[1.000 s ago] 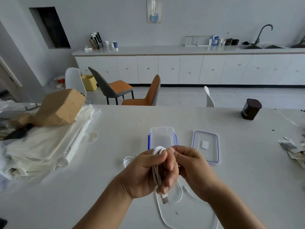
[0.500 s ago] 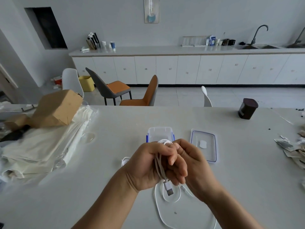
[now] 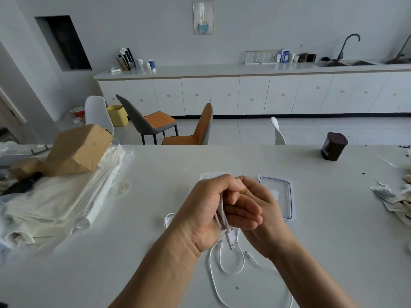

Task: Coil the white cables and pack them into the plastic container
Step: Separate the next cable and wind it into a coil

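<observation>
At frame centre, the left hand (image 3: 206, 210) gripped the coiled white cable (image 3: 223, 218); the right hand (image 3: 266, 207), its grip hidden, covered the left edge of the transparent blue-rimmed plastic lid (image 3: 283, 192).

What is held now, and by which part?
The left hand holds the coiled white cable round the middle of its loops; its USB plug hangs free below. The grip of the right hand cannot be told.

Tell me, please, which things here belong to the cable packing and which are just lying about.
For the job: coiled cable in the left hand, loose cables on the table, plastic container, lid.
Lying about: cardboard box, folded white cloths, dark jar, paper scraps.
</observation>
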Available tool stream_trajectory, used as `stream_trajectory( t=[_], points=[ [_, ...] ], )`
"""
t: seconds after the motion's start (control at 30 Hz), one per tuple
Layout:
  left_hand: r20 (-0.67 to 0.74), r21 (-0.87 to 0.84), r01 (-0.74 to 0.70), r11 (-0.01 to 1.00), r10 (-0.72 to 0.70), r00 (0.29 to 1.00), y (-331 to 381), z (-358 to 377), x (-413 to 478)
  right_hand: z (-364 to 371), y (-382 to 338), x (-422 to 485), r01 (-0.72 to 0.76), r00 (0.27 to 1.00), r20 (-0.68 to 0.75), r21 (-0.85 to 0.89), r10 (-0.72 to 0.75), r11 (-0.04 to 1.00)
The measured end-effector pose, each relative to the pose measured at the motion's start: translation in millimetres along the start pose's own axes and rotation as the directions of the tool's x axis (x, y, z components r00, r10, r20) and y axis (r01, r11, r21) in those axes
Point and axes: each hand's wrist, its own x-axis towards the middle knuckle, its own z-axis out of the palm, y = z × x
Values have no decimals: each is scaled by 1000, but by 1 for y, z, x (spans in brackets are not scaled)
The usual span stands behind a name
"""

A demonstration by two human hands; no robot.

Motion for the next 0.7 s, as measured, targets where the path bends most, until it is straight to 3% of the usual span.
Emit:
stream_trajectory(
  t=[0.27,0.57,0.7],
  points=[
    [-81,126,-94,988,105,991,-3,2,-4,-2,3,1,52,998,46,-72,-49,996],
    [-177,135,-129,982,152,972,-8,0,-3,-3,9,1,172,985,11,-215,-173,961],
    [-305,260,-213,942,289,907,-12,-17,0,-7,13,3,237,965,-35,-320,-262,917]
  ],
)
